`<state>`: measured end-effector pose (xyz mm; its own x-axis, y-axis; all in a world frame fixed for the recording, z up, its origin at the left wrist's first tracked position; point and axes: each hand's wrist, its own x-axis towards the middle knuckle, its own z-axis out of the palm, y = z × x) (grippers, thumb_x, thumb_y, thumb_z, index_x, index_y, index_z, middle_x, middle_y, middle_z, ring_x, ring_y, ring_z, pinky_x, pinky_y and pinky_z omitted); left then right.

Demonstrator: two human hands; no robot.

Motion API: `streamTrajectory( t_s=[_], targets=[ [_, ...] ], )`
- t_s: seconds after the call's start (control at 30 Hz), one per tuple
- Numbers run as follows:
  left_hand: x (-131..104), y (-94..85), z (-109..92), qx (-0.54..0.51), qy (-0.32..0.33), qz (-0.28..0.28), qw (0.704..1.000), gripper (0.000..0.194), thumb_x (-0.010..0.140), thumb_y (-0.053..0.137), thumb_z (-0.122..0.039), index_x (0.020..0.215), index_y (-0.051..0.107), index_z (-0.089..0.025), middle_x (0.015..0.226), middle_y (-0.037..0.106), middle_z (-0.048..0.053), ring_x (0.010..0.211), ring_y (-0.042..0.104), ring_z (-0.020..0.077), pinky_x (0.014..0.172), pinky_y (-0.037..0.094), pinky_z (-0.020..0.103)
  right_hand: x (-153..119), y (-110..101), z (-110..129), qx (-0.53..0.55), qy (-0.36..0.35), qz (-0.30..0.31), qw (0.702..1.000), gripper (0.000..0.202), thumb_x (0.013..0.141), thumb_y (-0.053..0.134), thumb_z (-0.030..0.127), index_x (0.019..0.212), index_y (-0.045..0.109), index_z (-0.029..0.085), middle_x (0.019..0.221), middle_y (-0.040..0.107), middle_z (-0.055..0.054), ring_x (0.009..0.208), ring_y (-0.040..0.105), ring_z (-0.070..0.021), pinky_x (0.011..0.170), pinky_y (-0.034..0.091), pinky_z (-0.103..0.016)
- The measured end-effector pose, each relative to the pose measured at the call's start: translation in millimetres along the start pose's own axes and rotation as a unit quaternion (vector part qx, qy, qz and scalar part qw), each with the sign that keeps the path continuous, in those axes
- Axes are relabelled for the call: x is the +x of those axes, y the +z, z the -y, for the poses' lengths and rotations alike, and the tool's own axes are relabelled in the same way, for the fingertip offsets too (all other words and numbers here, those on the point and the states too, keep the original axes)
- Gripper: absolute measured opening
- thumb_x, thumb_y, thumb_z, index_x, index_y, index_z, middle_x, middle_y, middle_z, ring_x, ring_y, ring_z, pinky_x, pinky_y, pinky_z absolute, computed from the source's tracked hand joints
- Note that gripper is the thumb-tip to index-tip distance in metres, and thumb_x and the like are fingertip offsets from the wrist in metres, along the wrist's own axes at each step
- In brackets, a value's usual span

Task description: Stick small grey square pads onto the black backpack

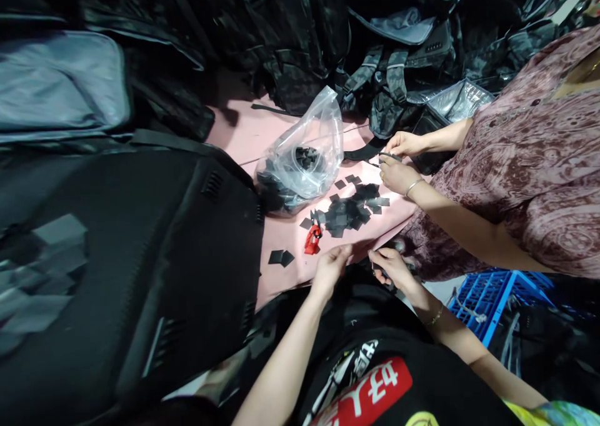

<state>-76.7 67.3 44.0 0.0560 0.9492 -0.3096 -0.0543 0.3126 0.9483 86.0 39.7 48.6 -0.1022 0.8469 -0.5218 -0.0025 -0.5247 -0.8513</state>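
Here, dark piece in right hand, long axis unclear

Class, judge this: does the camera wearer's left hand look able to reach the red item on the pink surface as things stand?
Probably yes: the red item lies close to the left hand on the pink surface, with nothing visible standing between them.

Blue plastic crate sat lower right. Co-worker in patterned maroon top was at right. Dark backpacks filled top center. Gray panel lay upper left; silver-lined bag sat upper right.
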Motion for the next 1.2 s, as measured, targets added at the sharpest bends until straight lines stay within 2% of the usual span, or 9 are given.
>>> streamTrajectory(
  t_s=[0.07,0.2,0.3,0.43,0.63,0.8,0.93,1.07,1.2],
  targets=[
    [-22.5,5.2,3.3,0.013,-0.005,0.023,1.000,0.036,0.064,0.071,-0.042,0.085,0.071,-0.012,0.059,0.063,0.001,0.046,0.049,0.0104,0.048,0.038,0.023,2.0,7.6,1.9,-0.025,0.009,0.015,1.000,0.038,0.075,0.059,0.051,0.066,0.048,0.015,0.041,0.046,0.006,0.028,0.038,-0.0040,0.027,0.020,-0.013],
    [-46.8,7.6,-0.1,0.036,0.030,-0.037,0.998,0.023,0.067,0.070,-0.036,0.073,0.069,-0.014,0.068,0.068,0.003,0.066,0.059,0.0163,0.072,0.045,0.029,-1.6,20.8,10.6,-0.031,0.012,0.066,0.997,0.044,0.078,0.053,0.057,0.068,0.051,0.014,0.043,0.050,0.004,0.029,0.041,-0.0054,0.026,0.023,-0.013],
    [-50.4,4.4,-6.2,0.023,0.024,-0.039,0.999,0.023,0.070,0.066,-0.037,0.069,0.064,-0.014,0.053,0.060,-0.001,0.054,0.053,0.0132,0.062,0.044,0.027,-10.8,21.9,17.8,0.009,-0.009,0.121,0.993,0.048,0.087,0.039,0.053,0.066,0.053,0.012,0.050,0.055,-0.001,0.035,0.047,-0.0063,0.031,0.028,-0.013],
    [-52.2,6.0,-11.9,0.002,0.009,-0.061,0.998,0.025,0.069,0.066,-0.038,0.064,0.058,-0.015,0.045,0.048,-0.005,0.041,0.038,0.0076,0.043,0.032,0.020,-21.8,18.2,22.2,0.016,-0.035,0.197,0.980,0.024,0.086,0.049,0.034,0.076,0.058,0.014,0.065,0.060,0.000,0.047,0.054,-0.0069,0.041,0.036,-0.014],
    [-57.8,7.4,-12.1,0.051,0.038,-0.065,0.996,0.029,0.073,0.061,-0.044,0.067,0.056,-0.016,0.052,0.054,-0.002,0.048,0.044,0.0110,0.049,0.036,0.022,-18.5,19.5,16.2,-0.044,-0.052,0.118,0.991,0.021,0.082,0.054,0.032,0.083,0.061,0.013,0.067,0.062,-0.002,0.042,0.051,-0.0059,0.035,0.035,-0.014],
    [-54.9,-2.0,-5.4,0.095,0.030,-0.053,0.994,0.036,0.072,0.060,-0.052,0.069,0.057,-0.017,0.055,0.057,0.000,0.053,0.048,0.0137,0.056,0.039,0.025,-15.1,15.2,17.3,-0.038,-0.071,0.191,0.978,0.022,0.084,0.050,0.030,0.086,0.062,0.011,0.073,0.063,-0.003,0.046,0.053,-0.0051,0.038,0.038,-0.014],
    [-54.6,-1.6,-7.6,0.035,0.020,-0.058,0.998,0.040,0.067,0.063,-0.056,0.069,0.058,-0.016,0.051,0.050,-0.003,0.046,0.042,0.0105,0.047,0.034,0.022,-15.7,12.2,18.0,0.004,-0.062,0.231,0.971,0.024,0.083,0.050,0.031,0.094,0.060,0.012,0.077,0.064,-0.004,0.050,0.056,-0.0069,0.040,0.040,-0.015],
    [-56.7,2.9,-17.9,-0.112,-0.024,-0.085,0.990,0.038,0.065,0.068,-0.051,0.069,0.056,-0.015,0.046,0.029,-0.010,0.038,0.023,0.0035,0.039,0.018,0.017,-14.3,2.3,11.3,-0.097,-0.058,0.090,0.989,0.020,0.081,0.053,0.033,0.077,0.061,0.015,0.062,0.062,-0.001,0.039,0.046,-0.0067,0.035,0.032,-0.017],
    [-59.4,6.0,-23.5,-0.164,-0.035,-0.067,0.984,0.031,0.067,0.068,-0.042,0.069,0.055,-0.014,0.050,0.031,-0.009,0.038,0.021,0.0016,0.039,0.016,0.016,-14.3,-20.7,-0.6,-0.302,-0.074,-0.054,0.949,0.028,0.069,0.068,0.041,0.055,0.062,0.018,0.035,0.047,0.001,0.033,0.041,-0.0108,0.037,0.026,-0.023]
  ],
)
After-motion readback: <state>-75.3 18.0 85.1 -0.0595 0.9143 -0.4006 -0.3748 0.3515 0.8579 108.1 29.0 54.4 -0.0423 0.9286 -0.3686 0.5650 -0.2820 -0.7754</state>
